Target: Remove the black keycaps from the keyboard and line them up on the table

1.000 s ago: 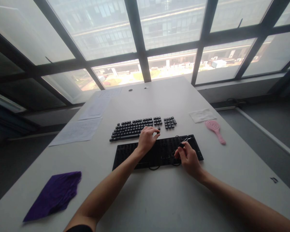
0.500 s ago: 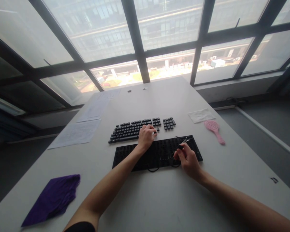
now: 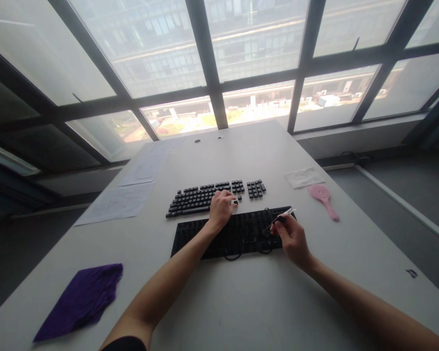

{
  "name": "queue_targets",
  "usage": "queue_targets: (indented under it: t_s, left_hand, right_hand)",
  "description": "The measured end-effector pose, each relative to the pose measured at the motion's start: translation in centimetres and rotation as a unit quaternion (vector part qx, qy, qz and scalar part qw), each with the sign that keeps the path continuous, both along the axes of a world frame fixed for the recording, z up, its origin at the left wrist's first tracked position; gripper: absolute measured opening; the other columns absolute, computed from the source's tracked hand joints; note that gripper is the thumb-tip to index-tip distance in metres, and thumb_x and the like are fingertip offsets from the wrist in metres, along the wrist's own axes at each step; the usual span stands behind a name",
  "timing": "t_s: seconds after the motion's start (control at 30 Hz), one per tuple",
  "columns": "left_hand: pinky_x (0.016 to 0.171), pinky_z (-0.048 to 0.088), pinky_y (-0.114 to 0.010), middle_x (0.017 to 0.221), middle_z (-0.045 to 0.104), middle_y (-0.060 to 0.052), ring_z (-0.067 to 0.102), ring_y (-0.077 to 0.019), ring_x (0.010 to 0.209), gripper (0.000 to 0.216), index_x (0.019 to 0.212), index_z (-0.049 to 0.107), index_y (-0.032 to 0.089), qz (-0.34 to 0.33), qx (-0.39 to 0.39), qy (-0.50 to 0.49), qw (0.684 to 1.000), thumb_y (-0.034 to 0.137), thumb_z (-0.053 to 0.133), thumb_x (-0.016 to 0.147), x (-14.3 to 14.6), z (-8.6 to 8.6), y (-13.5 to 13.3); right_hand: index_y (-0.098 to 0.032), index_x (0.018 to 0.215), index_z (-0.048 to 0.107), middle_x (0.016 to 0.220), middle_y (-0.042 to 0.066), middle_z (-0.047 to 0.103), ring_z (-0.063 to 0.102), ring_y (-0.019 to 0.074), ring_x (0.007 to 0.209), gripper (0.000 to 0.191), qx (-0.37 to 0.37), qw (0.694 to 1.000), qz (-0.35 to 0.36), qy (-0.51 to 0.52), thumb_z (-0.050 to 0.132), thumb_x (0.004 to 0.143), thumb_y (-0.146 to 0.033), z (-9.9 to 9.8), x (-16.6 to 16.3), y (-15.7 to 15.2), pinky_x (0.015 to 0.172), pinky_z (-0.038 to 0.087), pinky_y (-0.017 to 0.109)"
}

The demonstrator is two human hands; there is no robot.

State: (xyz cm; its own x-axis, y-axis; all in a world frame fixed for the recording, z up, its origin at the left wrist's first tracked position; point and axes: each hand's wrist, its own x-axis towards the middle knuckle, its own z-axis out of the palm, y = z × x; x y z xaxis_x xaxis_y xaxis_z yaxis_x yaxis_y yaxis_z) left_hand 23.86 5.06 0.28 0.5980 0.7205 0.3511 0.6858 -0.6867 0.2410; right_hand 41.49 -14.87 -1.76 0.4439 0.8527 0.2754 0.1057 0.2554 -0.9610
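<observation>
My left hand (image 3: pixel 220 210) is at the near edge of the loose keycaps, its fingertips closed on a black keycap (image 3: pixel 235 202) at the table surface. My right hand (image 3: pixel 291 240) grips a keycap puller (image 3: pixel 280 219) with a dark handle and thin metal wires. It is over the right end of the black keyboard base (image 3: pixel 254 229), which lies crosswise without its caps. Beyond the base, the removed keycaps (image 3: pixel 193 201) sit in rows in keyboard order, with a separate number-pad block (image 3: pixel 255 189) on the right. My left forearm hides part of the base.
A pink hairbrush (image 3: pixel 322 199) and a white tissue (image 3: pixel 304 178) lie to the right. Paper sheets (image 3: pixel 115 204) are along the left edge, and a folded purple cloth (image 3: pixel 82 302) is nearer me. A small dark item (image 3: pixel 411 273) lies near the right edge. Windows stand beyond the table.
My right hand has moved a little to the right with the keycap puller, whose wires now reach past the base's far right corner. The left hand stays at the same keycap.
</observation>
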Motion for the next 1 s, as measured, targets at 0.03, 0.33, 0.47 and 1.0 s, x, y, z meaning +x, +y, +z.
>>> queue_targets:
  t_s: [0.03,0.33,0.47,1.0]
  left_hand:
    - [0.087,0.044,-0.038,0.105,0.067,-0.005,0.053,-0.0262,0.099,0.018,0.097,0.077,0.023,0.001,0.000,0.001,1.000,0.024,0.076,0.080,0.0,-0.1,0.1]
    - [0.088,0.043,-0.038,0.104,0.066,-0.005,0.052,-0.0253,0.100,0.013,0.094,0.078,0.024,-0.004,-0.006,-0.001,1.000,0.026,0.074,0.081,0.0,-0.1,0.3]
    - [0.089,0.043,-0.039,0.104,0.065,-0.006,0.052,-0.0251,0.099,0.011,0.092,0.078,0.024,0.003,-0.001,-0.003,1.000,0.026,0.072,0.082,0.1,-0.2,0.1]
    - [0.092,0.045,-0.038,0.101,0.065,-0.006,0.054,-0.0227,0.098,0.015,0.103,0.071,0.021,-0.099,-0.028,-0.096,0.990,0.021,0.061,0.091,0.3,3.0,-6.9]
  right_hand:
    - [-0.021,0.092,0.054,0.077,0.002,0.063,0.061,0.0170,0.068,0.017,0.001,1.000,0.003,0.000,0.057,0.097,-0.036,0.0,-0.1,0.0,0.067,0.051,0.030]
    - [-0.021,0.095,0.054,0.075,0.002,0.063,0.061,0.0169,0.066,0.016,0.000,1.000,0.000,-0.001,0.057,0.096,-0.036,-0.3,-0.1,0.0,0.066,0.051,0.030]
    - [-0.021,0.096,0.053,0.075,0.001,0.063,0.061,0.0169,0.066,0.017,-0.004,1.000,0.006,-0.006,0.057,0.096,-0.037,-0.4,-0.2,0.0,0.065,0.051,0.029]
    - [-0.020,0.093,0.054,0.073,0.000,0.060,0.056,0.0166,0.064,0.012,-0.069,0.988,0.063,-0.120,0.054,0.095,-0.032,0.6,2.2,-0.5,0.061,0.046,0.028]
